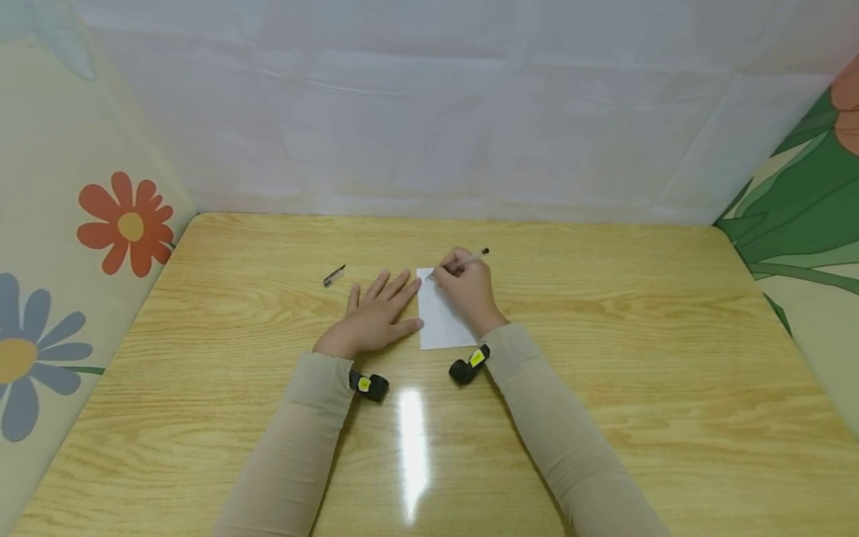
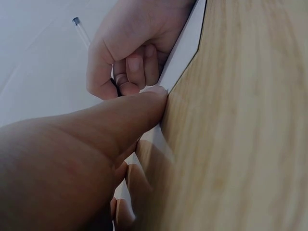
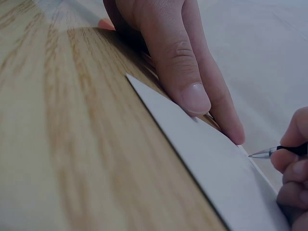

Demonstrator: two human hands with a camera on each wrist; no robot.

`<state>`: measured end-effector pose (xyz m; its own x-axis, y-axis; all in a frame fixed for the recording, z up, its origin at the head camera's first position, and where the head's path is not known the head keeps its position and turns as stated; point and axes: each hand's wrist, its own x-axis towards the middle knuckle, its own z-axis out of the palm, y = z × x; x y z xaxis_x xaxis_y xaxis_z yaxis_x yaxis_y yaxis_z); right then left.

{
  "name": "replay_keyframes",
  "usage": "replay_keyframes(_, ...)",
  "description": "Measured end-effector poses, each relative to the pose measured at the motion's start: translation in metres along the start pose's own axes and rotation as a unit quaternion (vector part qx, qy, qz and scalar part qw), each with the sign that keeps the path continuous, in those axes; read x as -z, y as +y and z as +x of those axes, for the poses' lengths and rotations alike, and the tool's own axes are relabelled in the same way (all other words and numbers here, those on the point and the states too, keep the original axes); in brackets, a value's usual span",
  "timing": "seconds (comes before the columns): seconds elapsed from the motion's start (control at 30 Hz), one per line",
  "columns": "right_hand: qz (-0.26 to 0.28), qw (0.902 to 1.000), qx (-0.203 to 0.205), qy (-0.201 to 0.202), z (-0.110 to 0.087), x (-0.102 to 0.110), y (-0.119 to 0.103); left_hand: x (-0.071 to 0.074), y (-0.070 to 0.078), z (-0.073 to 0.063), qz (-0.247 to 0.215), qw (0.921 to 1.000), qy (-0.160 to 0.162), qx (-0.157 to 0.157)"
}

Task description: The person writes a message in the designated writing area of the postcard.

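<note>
- Leftmost, a blue flower (image 1: 16,360) and a red flower (image 1: 130,226) brighten the pale side wall beside a wood-grain table (image 1: 604,298).
- A pen cap (image 1: 333,276), clear with a dark clip, lies on the table, just beyond the left hand (image 1: 372,321).
- That hand is spread flat, fingers straight and gripping nothing, its index fingertip and thumb tip at the left edge of a white sheet of paper (image 1: 439,321).
- On its wrist, a black device (image 1: 369,385) carries a yellow label, its print too small to read.
- The paper lies between the hands at mid-table; a tiny mark near its far left corner is illegible.
- A matching wrist device (image 1: 468,365), also yellow-labelled, sits at the right cuff.
- The right hand (image 1: 470,291), fingers curled, pinches a clear-barrelled pen (image 1: 475,257), its metal tip near the paper's far left corner; whether it touches is unclear.
- Rightmost, green leaves (image 1: 805,201) cover the wall.
</note>
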<state>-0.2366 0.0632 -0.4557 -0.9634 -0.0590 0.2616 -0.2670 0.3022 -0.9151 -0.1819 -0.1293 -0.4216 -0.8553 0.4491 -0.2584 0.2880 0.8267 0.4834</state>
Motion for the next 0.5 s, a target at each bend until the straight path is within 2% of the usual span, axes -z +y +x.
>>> replay_keyframes(0.5,-0.014,0.9999,0.000,0.001,0.0003,-0.0007,-0.0004,-0.0020,-0.0025,0.0023,0.004,1.0000,0.001,-0.003)
